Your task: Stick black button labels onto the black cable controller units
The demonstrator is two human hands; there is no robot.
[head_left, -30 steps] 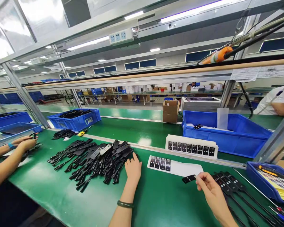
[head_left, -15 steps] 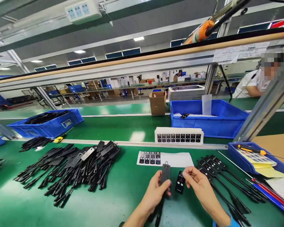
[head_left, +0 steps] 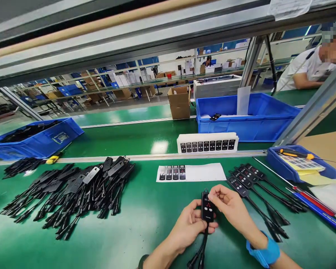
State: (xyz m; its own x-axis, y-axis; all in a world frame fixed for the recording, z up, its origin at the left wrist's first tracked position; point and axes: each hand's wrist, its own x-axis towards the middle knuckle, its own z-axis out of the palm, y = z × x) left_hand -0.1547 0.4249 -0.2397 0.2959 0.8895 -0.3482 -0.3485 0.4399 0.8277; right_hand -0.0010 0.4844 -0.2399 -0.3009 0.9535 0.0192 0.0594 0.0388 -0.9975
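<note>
My left hand (head_left: 188, 225) is closed round a small black controller (head_left: 204, 195) with a hanging loop on top and black cables trailing below. Over its front lies a black label (head_left: 207, 211) with white buttons and red marks. The fingertips of my right hand (head_left: 232, 207) pinch the label's upper right corner; whether it is stuck down there I cannot tell. Just behind, a white backing sheet (head_left: 203, 173) carries several labels at its left end. To the right, several controllers (head_left: 239, 187) with labelled faces lie side by side. A large pile of cabled controllers (head_left: 84, 186) without visible labels spreads at left.
A stack of label sheets (head_left: 207, 136) leans at the bench ledge. Behind stand a blue bin (head_left: 240, 129), a cardboard box (head_left: 179, 104) and another blue bin (head_left: 49, 144). A small blue tray (head_left: 332, 172) with a screwdriver (head_left: 295, 153) sits right; a person (head_left: 302, 74) sits beyond.
My right hand has brought the label left onto the controller's front; before, the two were apart. The camera view has tipped downward.
</note>
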